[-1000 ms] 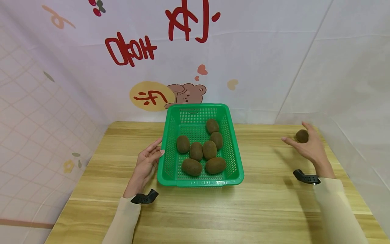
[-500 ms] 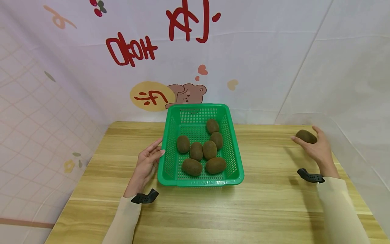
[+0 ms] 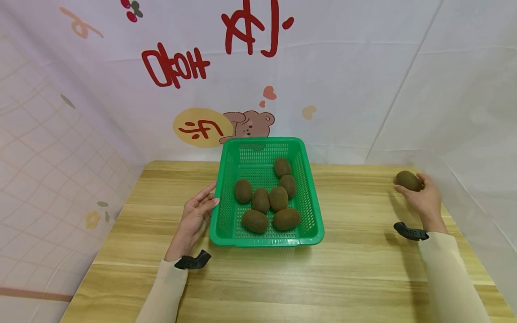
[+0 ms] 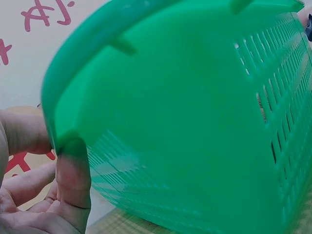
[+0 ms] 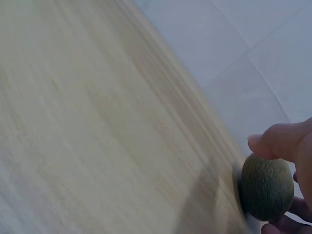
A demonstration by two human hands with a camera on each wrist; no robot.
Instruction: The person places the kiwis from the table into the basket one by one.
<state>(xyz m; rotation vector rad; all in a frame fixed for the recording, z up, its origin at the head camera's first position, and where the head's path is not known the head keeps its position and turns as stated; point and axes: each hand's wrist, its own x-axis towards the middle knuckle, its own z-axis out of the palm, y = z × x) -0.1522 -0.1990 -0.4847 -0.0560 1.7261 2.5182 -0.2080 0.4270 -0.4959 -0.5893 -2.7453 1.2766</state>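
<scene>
A green plastic basket (image 3: 311, 224) stands mid-table with several brown kiwis (image 3: 278, 198) inside. My left hand (image 3: 196, 214) rests flat against the basket's left wall with straight fingers; in the left wrist view the thumb (image 4: 73, 180) touches the basket (image 4: 185, 112) under its rim. At the far right of the table my right hand (image 3: 422, 197) grips a single kiwi (image 3: 408, 180) low over the wood. The right wrist view shows that kiwi (image 5: 265, 187) between my fingertips (image 5: 273, 141), close to the tabletop.
The wooden table (image 3: 355, 269) ends at a white cloth wall on the right, close behind my right hand. A printed backdrop (image 3: 242, 67) stands behind the basket. A tiled cloth wall borders the left side.
My right hand has moved further right and its fingers have curled round the kiwi. The left hand and basket have stayed put.
</scene>
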